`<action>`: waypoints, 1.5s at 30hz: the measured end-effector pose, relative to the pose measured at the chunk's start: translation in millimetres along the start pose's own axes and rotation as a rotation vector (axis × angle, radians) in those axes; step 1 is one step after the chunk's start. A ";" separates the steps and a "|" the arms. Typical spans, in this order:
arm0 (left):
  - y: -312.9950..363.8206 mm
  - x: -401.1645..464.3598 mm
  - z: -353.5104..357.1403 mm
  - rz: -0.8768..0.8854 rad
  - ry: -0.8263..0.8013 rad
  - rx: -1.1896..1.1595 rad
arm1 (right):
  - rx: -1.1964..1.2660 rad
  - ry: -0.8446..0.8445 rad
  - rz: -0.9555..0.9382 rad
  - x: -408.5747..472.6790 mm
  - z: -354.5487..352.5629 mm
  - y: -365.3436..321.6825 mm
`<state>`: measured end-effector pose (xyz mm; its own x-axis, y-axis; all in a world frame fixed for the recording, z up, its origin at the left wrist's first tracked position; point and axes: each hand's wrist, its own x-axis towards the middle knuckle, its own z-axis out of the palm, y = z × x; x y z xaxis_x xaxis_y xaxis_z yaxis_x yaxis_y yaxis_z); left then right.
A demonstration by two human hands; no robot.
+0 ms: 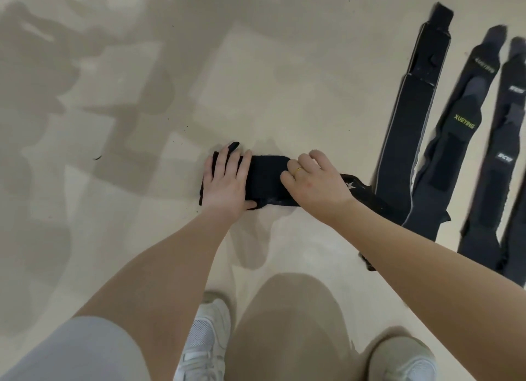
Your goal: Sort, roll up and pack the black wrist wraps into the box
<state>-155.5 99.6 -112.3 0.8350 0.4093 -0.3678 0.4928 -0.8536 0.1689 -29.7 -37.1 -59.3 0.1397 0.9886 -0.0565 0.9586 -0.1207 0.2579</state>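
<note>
Fingers of the left hand (227,181) are laid flat on a black wrap (266,181) on the floor (284,81). Its middle is gripped by the curled right hand (313,181). More wraps (455,153) are laid flat at right, nearby.

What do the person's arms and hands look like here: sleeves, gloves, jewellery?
Both forearms are bare, with no sleeves in view and no gloves. The right hand wears a thin gold ring on one finger. The left hand shows no ring, watch or band.
</note>
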 end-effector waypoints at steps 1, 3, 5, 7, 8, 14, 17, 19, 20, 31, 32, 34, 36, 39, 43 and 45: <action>-0.7 0.2 -0.1 0.002 -0.009 0.001 | 0.014 -0.030 0.003 -0.6 0.7 -2.6; -2.9 1.4 -0.9 -0.003 -0.029 -0.005 | 0.127 -0.145 0.206 3.1 -2.5 0.1; -3.8 3.0 -2.5 -0.002 -0.066 -0.001 | 0.414 -0.320 0.577 2.4 -4.8 14.5; -3.0 3.5 -3.0 -0.007 -0.083 -0.003 | 0.706 -0.477 0.779 -7.9 -3.2 24.0; -2.9 3.5 -3.3 -0.007 -0.082 -0.006 | 0.788 -0.463 0.748 -11.7 -2.7 21.8; -0.8 4.6 -4.3 -0.015 -0.077 0.025 | 0.559 -0.614 0.276 -4.7 9.6 -44.8; 0.5 7.0 -2.1 -0.036 -0.110 0.047 | 0.493 -0.565 0.475 7.5 22.2 -47.4; 1.4 8.0 -2.7 -0.041 -0.145 0.057 | 0.432 -0.576 0.474 16.8 22.9 -41.0; 1.2 8.2 -3.6 -0.045 -0.152 0.056 | 0.409 -0.592 0.470 19.4 22.8 -37.3; -4.0 2.5 -5.7 -0.051 -0.070 -0.039 | -0.135 -0.433 -0.159 27.2 -39.4 7.4; -4.0 2.4 -5.8 -0.050 -0.068 -0.049 | -0.103 -0.474 -0.123 20.0 -42.2 -2.3; -6.0 2.0 -5.2 -0.023 -0.077 -0.048 | -0.107 -0.425 -0.029 9.8 -45.2 -14.2; -10.4 0.7 -4.5 0.018 -0.093 -0.037 | -0.004 -0.519 0.028 -3.5 -32.0 -16.9; -14.3 0.5 -7.8 0.075 -0.164 0.030 | 0.063 -0.685 0.052 -18.4 -8.8 -16.9; -15.0 1.9 -12.9 0.141 -0.264 0.153 | -0.010 -0.725 0.004 -26.9 2.6 -41.5; -14.1 2.1 -15.1 0.165 -0.303 0.180 | -0.092 -0.761 0.011 -31.8 7.8 -54.3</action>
<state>-157.0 117.3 -101.7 0.7760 0.1712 -0.6071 0.2847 -0.9539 0.0950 -84.3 -62.7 -79.1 0.3135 0.6488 -0.6933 0.9364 -0.0898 0.3394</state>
